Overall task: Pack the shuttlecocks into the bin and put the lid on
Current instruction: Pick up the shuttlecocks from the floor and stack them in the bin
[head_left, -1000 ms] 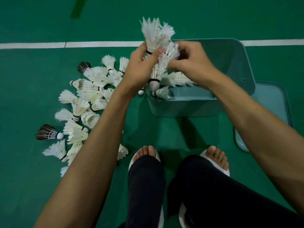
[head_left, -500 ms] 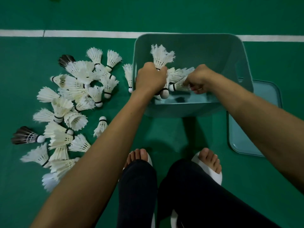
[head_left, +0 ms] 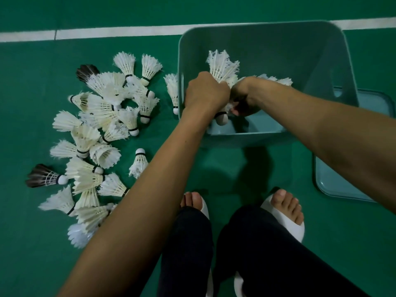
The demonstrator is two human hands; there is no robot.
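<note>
- Two hands are down inside the teal bin (head_left: pixel 300 50) in the head view, the only view there is. The left hand (head_left: pixel 206 93) is fisted around a nested stack of shuttlecocks (head_left: pixel 222 65), white feathers fanning out above the knuckles and a cork tip showing below the fist.
- The right hand (head_left: pixel 246 99) sits just beside it, fingers curled inward and closed on more white feathers that trail off toward the bin's right wall.
- Most of the task's shuttlecocks lie in a loose pile (head_left: pixel 102 133) on the green floor (head_left: pixel 32 254) left of the bin, a few dark-feathered ones among them. The lid (head_left: pixel 342 189) lies flat on the floor to the right of the bin, partly under the right forearm.
- Judged from this, the job is early: the bin looks nearly bare at its near end.
- To set this bundle down well, lower it until the cork meets the bottom, lay it along a wall, then loosen the fingers gently so the feathers are not crushed.
- Keeping stacks nested and parallel should leave room for the rest of the pile.
</note>
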